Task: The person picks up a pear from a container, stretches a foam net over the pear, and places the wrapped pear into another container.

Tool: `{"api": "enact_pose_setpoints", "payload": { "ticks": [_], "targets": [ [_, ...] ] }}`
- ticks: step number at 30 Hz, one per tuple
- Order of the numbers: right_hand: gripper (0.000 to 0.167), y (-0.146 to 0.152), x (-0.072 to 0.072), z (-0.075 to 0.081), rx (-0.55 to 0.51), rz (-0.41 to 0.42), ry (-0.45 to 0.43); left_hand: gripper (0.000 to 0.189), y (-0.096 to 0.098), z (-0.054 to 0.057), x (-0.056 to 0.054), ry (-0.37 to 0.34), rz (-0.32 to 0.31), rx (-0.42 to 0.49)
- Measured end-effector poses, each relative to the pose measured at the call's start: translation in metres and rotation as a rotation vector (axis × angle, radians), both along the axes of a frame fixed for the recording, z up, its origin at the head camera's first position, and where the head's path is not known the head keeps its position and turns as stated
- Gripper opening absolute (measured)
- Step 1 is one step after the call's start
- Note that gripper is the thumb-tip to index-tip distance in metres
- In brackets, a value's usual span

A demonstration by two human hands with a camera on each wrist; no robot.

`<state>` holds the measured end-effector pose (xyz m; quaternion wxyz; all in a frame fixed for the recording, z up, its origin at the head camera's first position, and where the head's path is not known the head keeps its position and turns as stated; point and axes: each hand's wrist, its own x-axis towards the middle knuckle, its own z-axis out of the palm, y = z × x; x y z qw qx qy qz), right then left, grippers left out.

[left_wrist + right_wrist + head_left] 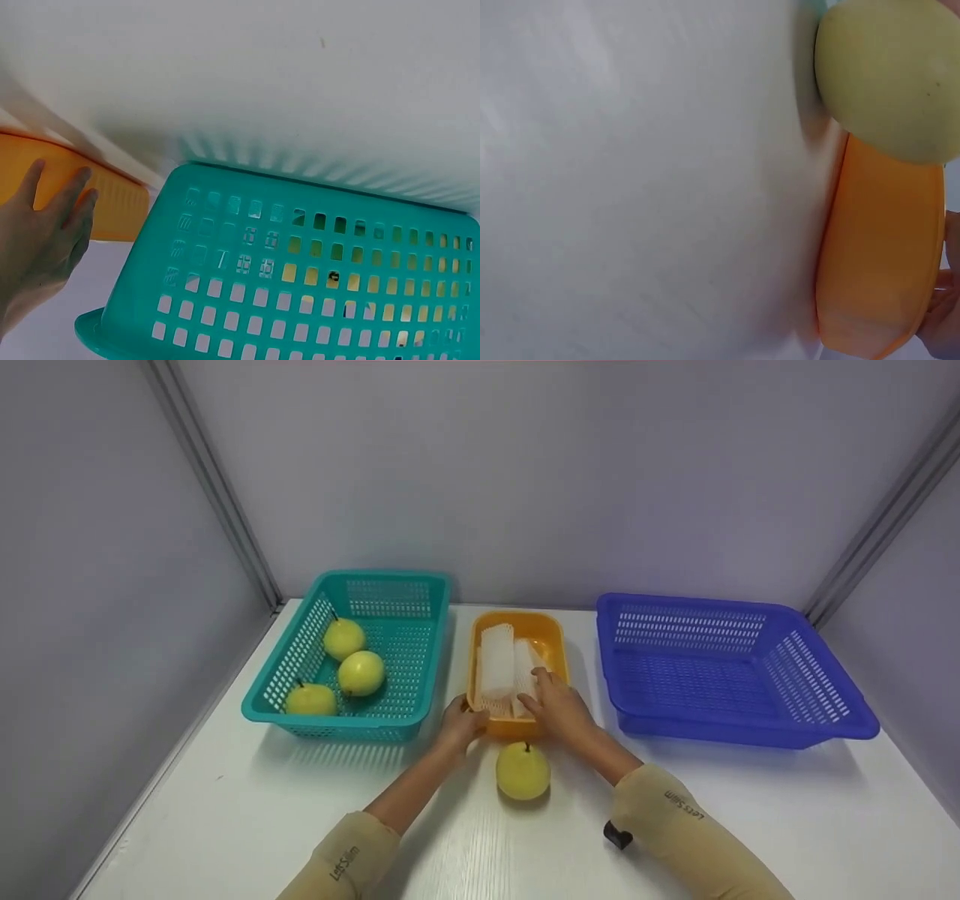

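Note:
In the head view an orange box (553,641) holds white foam net sleeves (497,660). My left hand (459,726) is at its front left corner; in the left wrist view straight, spread fingers (66,196) rest on the box's side wall. My right hand (564,709) reaches over the right rim, thumb and index fingertip apart at the right-hand sleeve (524,660); I cannot tell whether they pinch it. A yellow pear (523,772) stands on the table before the box, between my forearms. It shows large in the right wrist view, beside the orange wall.
At left a teal basket (345,721) holds three yellow pears (361,673). A blue-purple basket (739,727) stands at right. The white table (225,810) meets grey panels (525,487) at the back and sides. A small black object (617,835) shows under the right sleeve.

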<state>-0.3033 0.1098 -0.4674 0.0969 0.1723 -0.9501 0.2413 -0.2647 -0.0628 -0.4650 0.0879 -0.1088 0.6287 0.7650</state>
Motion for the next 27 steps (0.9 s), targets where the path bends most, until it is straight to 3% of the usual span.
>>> {"api": "enact_pose_setpoints", "payload": {
  "ticks": [3, 12, 20, 27],
  "targets": [
    [0.046, -0.004, -0.002, 0.000, -0.029, -0.027, 0.002, 0.057, 0.000, 0.000, 0.000, 0.016, -0.004, 0.009],
    [0.034, -0.002, -0.001, 0.002, -0.261, -0.070, 0.068, 0.058, -0.001, -0.001, 0.000, 0.016, -0.017, 0.023],
    [0.039, 0.004, 0.007, 0.018, -0.386, -0.168, 0.014, 0.057, 0.001, -0.001, -0.001, -0.019, -0.007, 0.006],
    [0.040, 0.011, 0.019, 0.021, -0.501, -0.144, 0.022, 0.056, -0.001, -0.001, 0.001, -0.012, -0.005, 0.006]
  ]
}}
